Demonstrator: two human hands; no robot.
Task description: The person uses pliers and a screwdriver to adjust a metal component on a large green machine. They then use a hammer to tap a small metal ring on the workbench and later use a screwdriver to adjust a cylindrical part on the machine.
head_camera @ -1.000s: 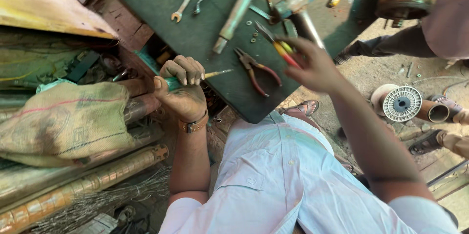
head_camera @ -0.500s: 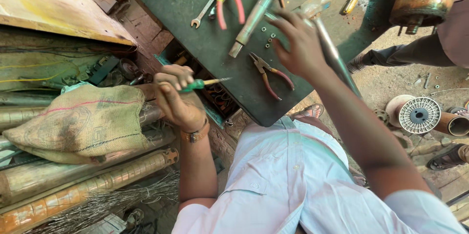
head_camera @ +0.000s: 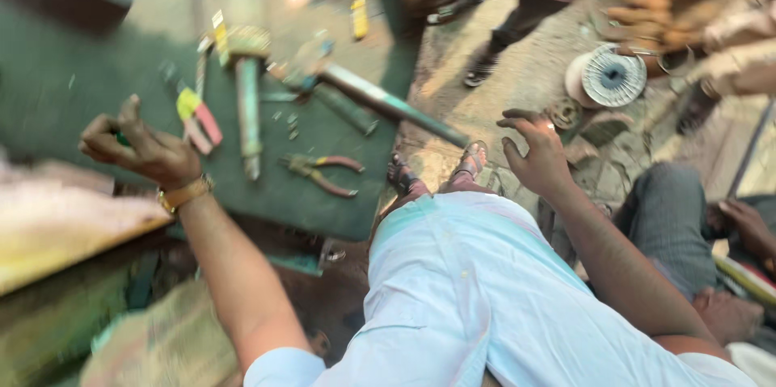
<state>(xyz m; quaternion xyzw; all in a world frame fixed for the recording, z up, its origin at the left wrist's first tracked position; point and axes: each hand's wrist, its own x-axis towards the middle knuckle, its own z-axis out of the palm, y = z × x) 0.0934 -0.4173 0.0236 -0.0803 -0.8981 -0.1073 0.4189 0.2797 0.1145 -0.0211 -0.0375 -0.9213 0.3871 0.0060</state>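
Observation:
The view is motion-blurred. My left hand (head_camera: 144, 151), with a gold watch at the wrist, is closed in a fist over the dark green work board (head_camera: 73, 88); a bit of the green screwdriver handle (head_camera: 121, 140) shows inside it. My right hand (head_camera: 537, 152) hangs over the dirt ground to the right of the board, fingers spread, holding nothing. On the board lie red-handled pliers (head_camera: 325, 173), yellow-and-pink-handled pliers (head_camera: 196, 117), a long green-grey shaft (head_camera: 246, 108) and a metal rod (head_camera: 388, 102).
My sandalled feet (head_camera: 436, 173) stand at the board's right edge. A round wire spool (head_camera: 610, 76) lies on the ground at the upper right. One person stands at the top (head_camera: 525, 7); another sits at the right (head_camera: 671, 221). Sacks and pipes lie at the lower left.
The camera has swung right and blurred. My right hand has left the tools on the board and moved right, off the board. My left hand has lifted, still closed on the screwdriver.

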